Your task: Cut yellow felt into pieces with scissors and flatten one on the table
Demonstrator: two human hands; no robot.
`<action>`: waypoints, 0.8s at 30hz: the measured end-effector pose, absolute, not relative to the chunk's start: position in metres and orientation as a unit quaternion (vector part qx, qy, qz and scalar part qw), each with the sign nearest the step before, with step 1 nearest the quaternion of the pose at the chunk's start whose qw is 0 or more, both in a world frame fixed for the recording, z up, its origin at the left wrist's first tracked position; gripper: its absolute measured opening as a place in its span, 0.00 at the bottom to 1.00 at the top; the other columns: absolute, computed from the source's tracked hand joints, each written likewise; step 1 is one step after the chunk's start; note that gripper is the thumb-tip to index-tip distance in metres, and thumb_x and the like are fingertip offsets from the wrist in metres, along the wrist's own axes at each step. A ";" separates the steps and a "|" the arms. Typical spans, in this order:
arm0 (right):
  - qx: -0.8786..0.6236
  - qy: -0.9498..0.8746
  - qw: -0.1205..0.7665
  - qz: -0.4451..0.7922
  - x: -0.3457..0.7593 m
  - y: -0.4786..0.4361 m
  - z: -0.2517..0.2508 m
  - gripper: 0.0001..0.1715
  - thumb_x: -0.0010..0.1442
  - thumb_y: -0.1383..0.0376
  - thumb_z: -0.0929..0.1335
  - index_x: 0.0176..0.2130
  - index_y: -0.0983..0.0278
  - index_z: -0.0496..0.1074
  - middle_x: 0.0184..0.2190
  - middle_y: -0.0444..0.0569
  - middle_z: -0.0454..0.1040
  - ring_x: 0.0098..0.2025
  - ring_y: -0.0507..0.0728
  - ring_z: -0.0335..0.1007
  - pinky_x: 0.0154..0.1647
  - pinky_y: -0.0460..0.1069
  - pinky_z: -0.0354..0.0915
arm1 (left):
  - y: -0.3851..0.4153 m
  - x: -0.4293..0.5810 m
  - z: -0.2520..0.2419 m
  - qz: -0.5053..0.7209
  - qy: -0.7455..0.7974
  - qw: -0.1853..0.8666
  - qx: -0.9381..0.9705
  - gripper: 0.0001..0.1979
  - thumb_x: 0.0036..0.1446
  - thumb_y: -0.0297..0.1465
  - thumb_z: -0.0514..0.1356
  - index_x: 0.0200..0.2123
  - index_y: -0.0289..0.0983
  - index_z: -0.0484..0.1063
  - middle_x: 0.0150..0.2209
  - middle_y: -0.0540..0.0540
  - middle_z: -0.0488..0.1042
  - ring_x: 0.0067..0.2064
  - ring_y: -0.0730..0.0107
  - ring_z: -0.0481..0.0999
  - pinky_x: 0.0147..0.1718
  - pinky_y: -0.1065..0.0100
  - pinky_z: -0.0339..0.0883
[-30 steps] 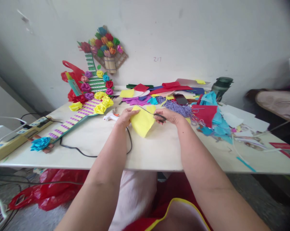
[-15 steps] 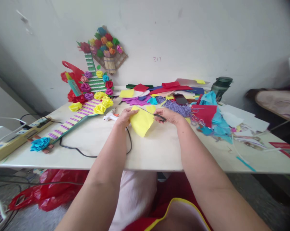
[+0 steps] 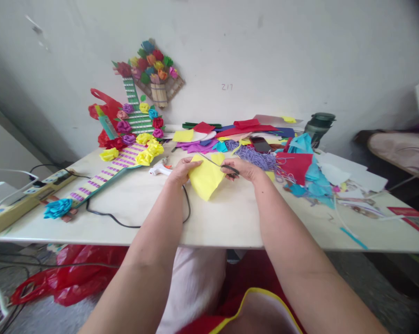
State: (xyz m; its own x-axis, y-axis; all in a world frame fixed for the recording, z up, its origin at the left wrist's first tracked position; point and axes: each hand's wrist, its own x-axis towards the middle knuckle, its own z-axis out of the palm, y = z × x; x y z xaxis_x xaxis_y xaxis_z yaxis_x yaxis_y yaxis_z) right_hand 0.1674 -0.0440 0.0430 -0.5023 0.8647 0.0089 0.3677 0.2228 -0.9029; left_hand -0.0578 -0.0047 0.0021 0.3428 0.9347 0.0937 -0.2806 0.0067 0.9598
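My left hand (image 3: 184, 170) pinches the left edge of a yellow sheet (image 3: 206, 178), which looks like crepe paper or thin cloth and hangs above the table. Dark-handled scissors (image 3: 230, 170) are in my right hand (image 3: 241, 169), their blades lying across the sheet's upper part and pointing left. Whether the blades are fully closed is too small to tell. Just left of my left hand, a white glue gun (image 3: 160, 169) rests on the table. Beyond my hands is a pile of coloured sheets (image 3: 199, 146) with purple shredded strands (image 3: 254, 155).
Flower-decorated panels (image 3: 126, 157) stand and lie on the left, near a power strip (image 3: 32, 199). A black cord (image 3: 108, 215) crosses the table (image 3: 223, 227). At right are a dark bottle (image 3: 319, 127), blue scraps (image 3: 317, 183) and white papers (image 3: 355, 174). A phone (image 3: 260, 144) lies on the pile.
The yellow sheet has shifted very slightly right and down, and the scissors' blades lie at a slightly different angle over it. Both hands keep their holds.
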 end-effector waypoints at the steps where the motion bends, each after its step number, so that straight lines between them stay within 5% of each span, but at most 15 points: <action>1: -0.422 -0.734 0.271 0.459 0.167 -0.044 0.043 0.13 0.53 0.61 0.67 0.24 0.65 0.61 0.12 0.40 0.64 0.13 0.45 0.56 0.12 0.41 0.46 | -0.004 -0.058 0.002 0.478 0.316 0.635 0.518 0.13 0.38 0.32 0.69 0.29 0.32 0.76 0.32 0.39 0.79 0.34 0.56 0.78 0.39 0.60 0.71; 17: -0.413 -0.705 0.326 0.476 0.164 -0.036 0.035 0.12 0.45 0.64 0.72 0.26 0.67 0.65 0.14 0.37 0.63 0.14 0.44 0.55 0.13 0.41 0.52 | -0.003 -0.058 0.001 0.491 0.310 0.630 0.515 0.13 0.38 0.32 0.69 0.29 0.32 0.76 0.32 0.40 0.79 0.34 0.55 0.78 0.39 0.59 0.71; 24: -0.425 -0.714 0.299 0.470 0.164 -0.044 0.043 0.13 0.50 0.62 0.70 0.24 0.66 0.63 0.12 0.39 0.64 0.12 0.44 0.56 0.12 0.40 0.47 | -0.003 -0.058 0.001 0.489 0.312 0.633 0.513 0.13 0.38 0.32 0.69 0.29 0.32 0.76 0.32 0.39 0.79 0.34 0.55 0.78 0.40 0.58 0.71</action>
